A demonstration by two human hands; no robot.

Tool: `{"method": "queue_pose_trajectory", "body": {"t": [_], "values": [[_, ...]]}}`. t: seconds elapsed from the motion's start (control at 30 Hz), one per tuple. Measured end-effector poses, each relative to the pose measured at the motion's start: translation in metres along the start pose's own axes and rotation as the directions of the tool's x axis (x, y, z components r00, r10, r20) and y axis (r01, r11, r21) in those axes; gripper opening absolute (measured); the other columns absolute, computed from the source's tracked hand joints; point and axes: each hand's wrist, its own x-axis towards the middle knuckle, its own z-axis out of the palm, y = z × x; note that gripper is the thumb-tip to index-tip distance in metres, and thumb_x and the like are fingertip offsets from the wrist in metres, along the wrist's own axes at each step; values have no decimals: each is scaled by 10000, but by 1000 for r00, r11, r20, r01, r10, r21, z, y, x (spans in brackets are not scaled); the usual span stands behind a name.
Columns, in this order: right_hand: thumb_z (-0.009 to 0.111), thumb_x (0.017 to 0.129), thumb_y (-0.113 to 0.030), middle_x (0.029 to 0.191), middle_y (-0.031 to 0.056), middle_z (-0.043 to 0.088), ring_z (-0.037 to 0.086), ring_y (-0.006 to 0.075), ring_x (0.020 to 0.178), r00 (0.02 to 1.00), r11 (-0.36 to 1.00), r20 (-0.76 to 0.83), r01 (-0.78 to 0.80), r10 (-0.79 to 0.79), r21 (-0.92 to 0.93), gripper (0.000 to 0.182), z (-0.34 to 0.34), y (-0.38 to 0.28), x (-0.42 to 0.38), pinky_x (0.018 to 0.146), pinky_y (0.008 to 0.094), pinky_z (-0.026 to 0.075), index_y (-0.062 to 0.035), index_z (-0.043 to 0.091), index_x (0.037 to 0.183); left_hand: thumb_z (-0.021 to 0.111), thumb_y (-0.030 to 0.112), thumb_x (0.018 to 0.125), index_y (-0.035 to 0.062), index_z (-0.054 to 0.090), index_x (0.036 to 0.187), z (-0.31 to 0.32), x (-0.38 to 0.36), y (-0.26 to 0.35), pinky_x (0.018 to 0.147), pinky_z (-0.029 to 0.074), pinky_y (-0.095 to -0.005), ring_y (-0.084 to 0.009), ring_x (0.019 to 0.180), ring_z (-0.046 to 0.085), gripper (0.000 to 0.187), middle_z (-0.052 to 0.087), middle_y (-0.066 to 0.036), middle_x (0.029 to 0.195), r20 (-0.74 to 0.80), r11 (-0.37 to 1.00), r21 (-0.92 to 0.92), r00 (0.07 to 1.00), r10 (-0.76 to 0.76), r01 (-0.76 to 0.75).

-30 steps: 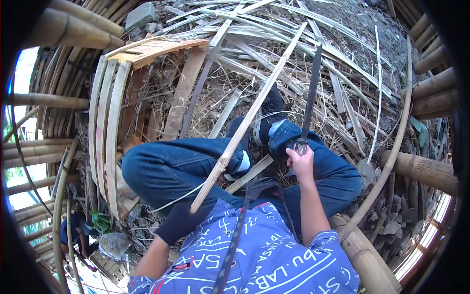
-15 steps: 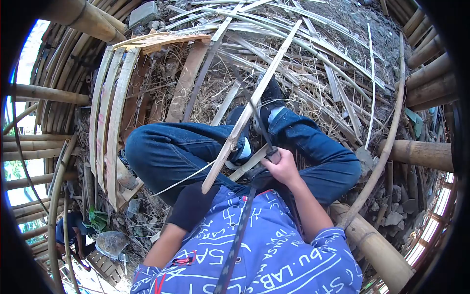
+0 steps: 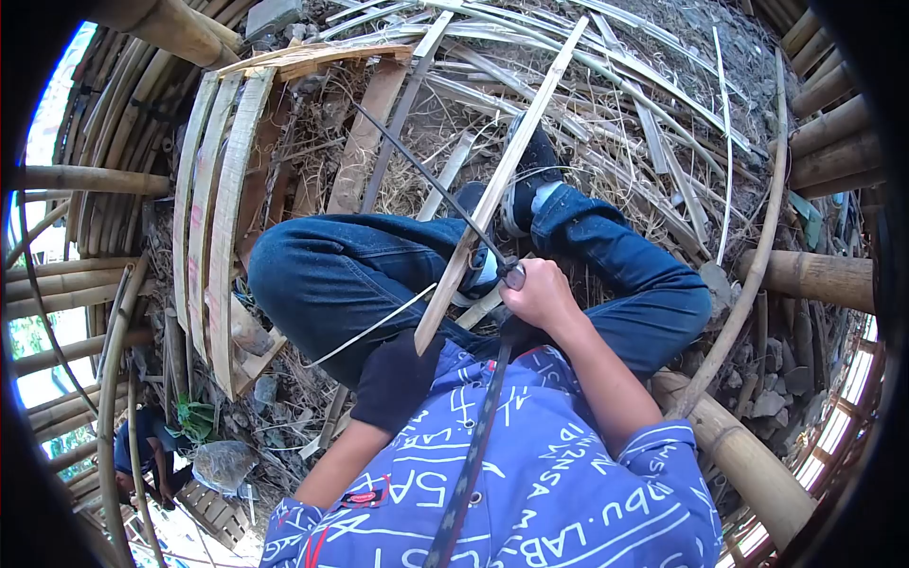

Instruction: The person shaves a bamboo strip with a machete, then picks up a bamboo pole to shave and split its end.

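Note:
My left hand [image 3: 396, 381], in a dark glove, is closed on the lower end of a long bamboo strip [image 3: 511, 175] that slants up and right across my lap. My bare right hand [image 3: 540, 295] is wrapped round the dark handle [image 3: 514, 275] of a thin blade [image 3: 426, 175]. The blade points up and left and crosses the strip just above my right hand. A thin pale sliver [image 3: 374, 333] lies over my thigh near the gloved hand. A dark strap [image 3: 473, 454] runs down the front of my shirt.
Crossed legs in jeans [image 3: 331, 275] are below the strips. A slatted wooden crate [image 3: 227, 180] stands at the left, with split bamboo [image 3: 653, 161] scattered ahead. Bamboo poles [image 3: 814, 279] are at the right. Another person [image 3: 147, 450] is at the lower left.
The blade has swung to the left, its tip now out past the strip. My right hand has moved slightly up, and the strip's lower end and my gloved hand have shifted right.

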Motion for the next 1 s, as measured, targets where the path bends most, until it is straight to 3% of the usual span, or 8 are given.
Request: {"method": "queue_pose_trajectory", "body": {"t": [0.3,0.4,0.47,0.67,0.73,0.77,0.83,1.0], "values": [[642,686,-163,820,229,640,623,392,833,983,995,172,-53,66,-80,213,-39,-37,3,756,464,488,3,638,819,550,385,875,0,609,819,0,4,1,596,486,-463,-394,656,617,394,610,-225,685,25,999,-18,999,-38,39],[660,686,-152,766,194,642,626,366,734,982,999,191,2,5,-33,224,-50,-41,4,688,416,494,10,631,838,552,389,873,0,608,817,-6,4,2,596,484,-464,-393,656,615,397,611,-224,691,46,998,-62,999,-25,28],[666,686,-130,669,167,608,588,331,607,993,967,-25,115,-113,226,192,-45,-32,9,596,366,473,12,606,800,556,391,871,-2,608,818,-4,6,1,596,481,-465,-394,657,613,400,610,-225,695,62,995,-99,998,-23,29],[603,667,-87,576,169,554,585,342,558,965,978,-224,166,-134,131,95,-24,6,18,530,374,460,-3,576,704,593,273,853,-1,629,886,2,10,-9,580,459,-456,-400,681,603,279,599,-240,726,59,987,-158,998,-6,15],[593,657,-117,613,189,585,613,371,631,961,991,-243,135,-129,7,107,-4,18,16,558,427,482,-16,602,693,559,267,879,11,604,921,13,12,-20,591,475,-449,-367,675,611,264,596,-224,710,-20,950,-144,961,276,-276],[599,663,-140,627,189,602,610,384,650,966,993,-229,110,-116,-40,119,5,24,15,579,449,484,-23,604,689,559,267,879,11,604,921,14,14,-20,591,475,-449,-367,675,611,264,596,-224,710,-17,950,-142,960,279,-279],[589,681,-140,637,188,611,611,388,648,970,994,-226,99,-86,43,110,4,6,8,591,458,487,-31,596,667,602,70,777,61,589,1079,14,20,-18,541,467,-414,-319,666,605,302,569,-161,755,63,842,137,853,518,-522],[590,692,-167,653,202,615,620,387,651,965,997,-252,65,-75,-47,141,9,8,26,612,455,506,-28,590,668,632,48,727,62,583,1099,15,22,-11,564,473,-422,-333,698,608,376,567,-180,794,98,859,129,868,487,-496]]}}
